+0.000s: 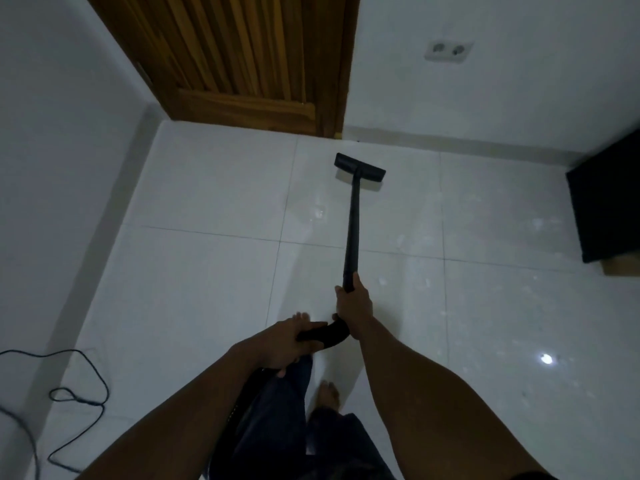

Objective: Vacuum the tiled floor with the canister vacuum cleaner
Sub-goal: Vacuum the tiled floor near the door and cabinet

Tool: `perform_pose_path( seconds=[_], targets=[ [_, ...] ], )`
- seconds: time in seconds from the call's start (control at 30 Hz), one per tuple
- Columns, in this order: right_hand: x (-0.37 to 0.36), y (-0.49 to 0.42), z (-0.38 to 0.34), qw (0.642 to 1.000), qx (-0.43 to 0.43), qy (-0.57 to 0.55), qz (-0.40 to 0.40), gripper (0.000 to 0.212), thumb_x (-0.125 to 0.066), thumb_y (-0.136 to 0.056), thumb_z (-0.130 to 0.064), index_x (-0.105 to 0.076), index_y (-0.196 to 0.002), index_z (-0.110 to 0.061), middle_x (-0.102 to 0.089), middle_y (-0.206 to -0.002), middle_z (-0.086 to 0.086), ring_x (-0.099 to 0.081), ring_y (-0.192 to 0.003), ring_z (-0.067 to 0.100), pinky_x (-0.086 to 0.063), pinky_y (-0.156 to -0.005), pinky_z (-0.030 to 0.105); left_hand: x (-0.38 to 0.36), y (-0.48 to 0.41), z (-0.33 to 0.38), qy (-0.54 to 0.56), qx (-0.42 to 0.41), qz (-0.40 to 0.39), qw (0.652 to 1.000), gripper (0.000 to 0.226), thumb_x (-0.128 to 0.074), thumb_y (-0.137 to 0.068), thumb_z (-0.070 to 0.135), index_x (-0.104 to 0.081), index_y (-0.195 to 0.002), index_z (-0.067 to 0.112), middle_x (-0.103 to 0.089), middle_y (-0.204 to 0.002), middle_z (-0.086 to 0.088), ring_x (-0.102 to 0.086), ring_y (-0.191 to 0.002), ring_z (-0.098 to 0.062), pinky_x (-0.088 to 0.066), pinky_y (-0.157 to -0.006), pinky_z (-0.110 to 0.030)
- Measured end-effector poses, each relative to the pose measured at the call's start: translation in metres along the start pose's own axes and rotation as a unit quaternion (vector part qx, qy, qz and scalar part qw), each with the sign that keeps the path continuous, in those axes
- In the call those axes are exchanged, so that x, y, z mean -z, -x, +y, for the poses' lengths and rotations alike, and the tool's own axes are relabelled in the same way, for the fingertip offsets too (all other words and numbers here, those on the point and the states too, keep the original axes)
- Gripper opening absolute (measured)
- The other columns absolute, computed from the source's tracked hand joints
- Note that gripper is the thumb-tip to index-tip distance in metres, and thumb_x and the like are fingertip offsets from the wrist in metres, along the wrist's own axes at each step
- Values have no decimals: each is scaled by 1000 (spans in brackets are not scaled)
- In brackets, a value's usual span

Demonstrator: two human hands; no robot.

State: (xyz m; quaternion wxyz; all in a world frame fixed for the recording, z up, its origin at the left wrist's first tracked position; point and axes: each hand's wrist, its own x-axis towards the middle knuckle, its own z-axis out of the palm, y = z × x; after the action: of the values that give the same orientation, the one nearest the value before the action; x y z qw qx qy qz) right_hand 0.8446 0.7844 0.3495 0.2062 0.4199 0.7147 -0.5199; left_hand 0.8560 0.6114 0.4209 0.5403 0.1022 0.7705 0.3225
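Your right hand (354, 301) is closed round the lower end of the black wand (351, 220), fingers curled on the tube and thumb lying up along it. At eight o'clock from it, your left hand (282, 344) grips the curved black handle (327, 332) that bends out from under your right wrist. The two hands are near each other; whether they touch cannot be told. From your right hand the wand runs tilted toward twelve o'clock to the head (360, 167). The head lies flat on the white tiled floor (207, 271), its bar set roughly nine to three with the right end a little lower. At eleven o'clock from the head, near it, is the foot of a wooden door (249, 64). At one o'clock a double socket (449, 51) sits on the white wall (519, 81). At three o'clock, at the frame's edge, stands black furniture (609, 202) of a kind that cannot be made out. Below your hands, at six o'clock, are dark trousers (277, 427) and a bare foot (329, 393). At eight o'clock a dark cord (79, 403) loops on the floor.
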Motion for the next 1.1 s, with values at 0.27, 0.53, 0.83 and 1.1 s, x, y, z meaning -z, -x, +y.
perform_pose_path(
  seconds=[0.27,0.53,0.83,1.1],
  targets=[
    [-7,94,108,1000,3,9,-3,68,-53,-97,-26,-20,-156,-32,-57,-131,10,-66,-85,23,-62,-71,42,-105,70,-46,-7,-15,-13,1000,49,-56,-96,52,-45,-143,44,-69,-123,-5,-67,-85,-9,-60,-80,-34],
    [-25,204,221,1000,19,19,-5,63,-48,-102,-19,-19,-158,-25,-53,-138,12,-51,-66,4,-34,-34,5,-208,162,-104,-61,-40,-30,997,47,-51,-102,39,-39,-148,37,-57,-86,-8,-54,-44,0,-52,-51,-21],
    [-56,342,366,1000,1,-2,5,68,-48,-99,-24,-16,-158,-33,-58,-130,17,-66,-69,22,-54,-49,25,-342,279,-177,-74,-48,-51,995,46,-52,-101,38,-41,-146,39,-55,-81,-4,-53,-49,2,-49,-48,-21],
    [-45,426,482,1000,-21,-6,16,69,-49,-99,-26,-14,-158,-32,-56,-133,14,-67,-79,27,-59,-61,32,-457,325,-220,-66,-19,-87,994,50,-57,-95,45,-43,-143,47,-67,-103,-13,-64,-72,-26,-56,-54,-30]
  ],
)
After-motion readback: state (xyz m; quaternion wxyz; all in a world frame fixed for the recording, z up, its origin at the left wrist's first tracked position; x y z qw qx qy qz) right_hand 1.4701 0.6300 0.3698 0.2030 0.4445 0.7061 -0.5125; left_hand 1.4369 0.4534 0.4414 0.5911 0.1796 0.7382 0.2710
